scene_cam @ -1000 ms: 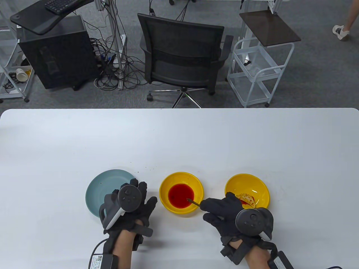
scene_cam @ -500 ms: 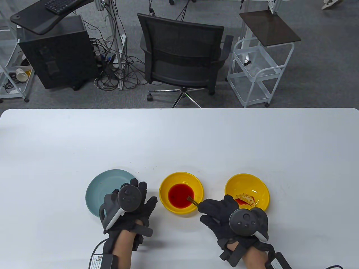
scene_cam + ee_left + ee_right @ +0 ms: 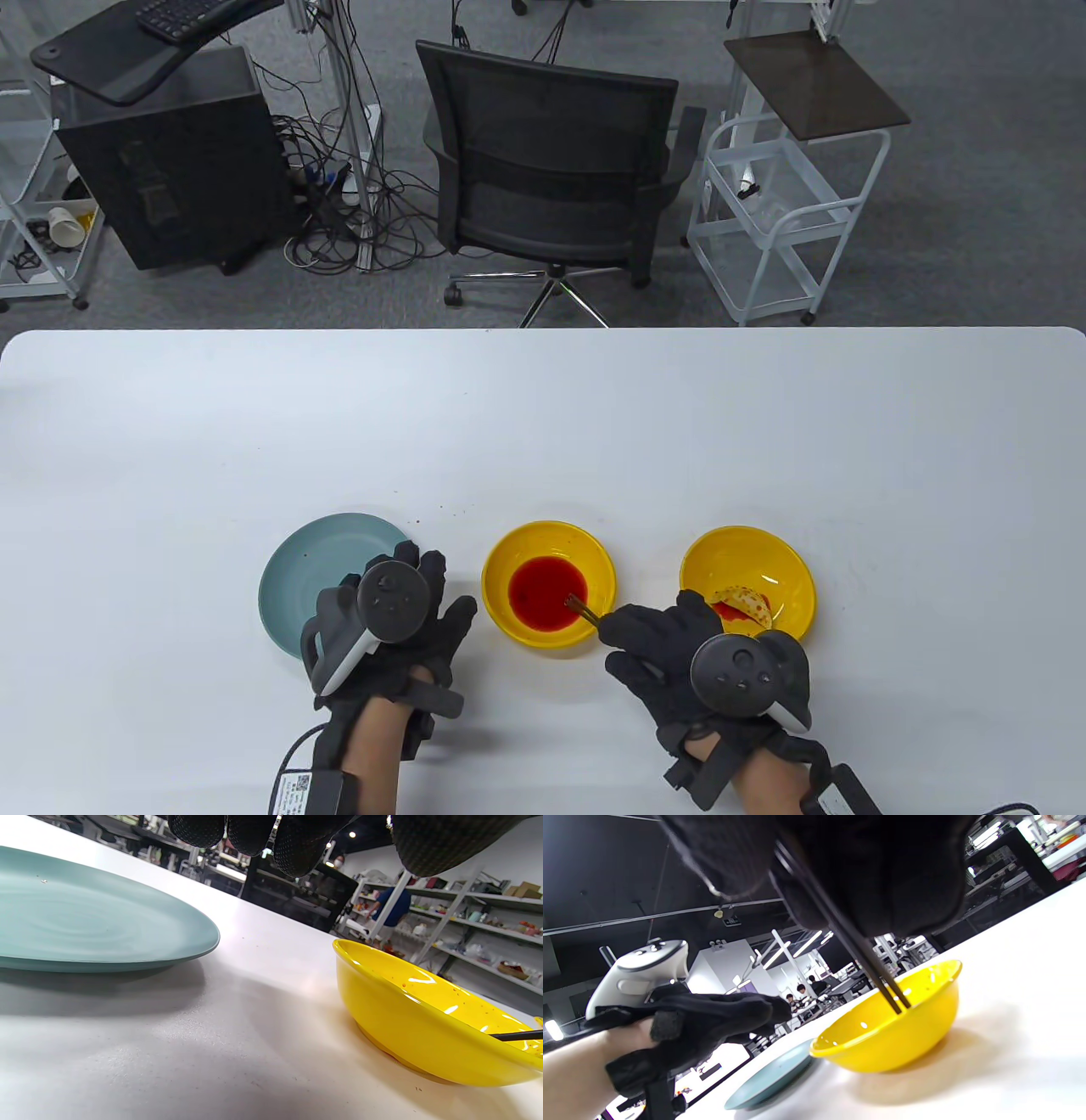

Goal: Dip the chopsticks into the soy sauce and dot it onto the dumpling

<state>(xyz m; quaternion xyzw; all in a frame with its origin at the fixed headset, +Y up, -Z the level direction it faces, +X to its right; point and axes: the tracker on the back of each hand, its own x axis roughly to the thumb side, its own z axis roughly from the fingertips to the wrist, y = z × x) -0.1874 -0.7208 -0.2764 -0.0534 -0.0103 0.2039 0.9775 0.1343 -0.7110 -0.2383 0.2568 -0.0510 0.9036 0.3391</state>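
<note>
right hand point(image 3: 670, 649) gripping chopsticks point(image 3: 584, 609), tips in sauce point(image 3: 543, 590)

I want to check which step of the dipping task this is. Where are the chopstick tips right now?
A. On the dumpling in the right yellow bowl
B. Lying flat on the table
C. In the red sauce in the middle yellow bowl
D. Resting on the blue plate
C: the right hand holds the chopsticks angled over the rim of the middle yellow bowl, tips in the red sauce.
</note>
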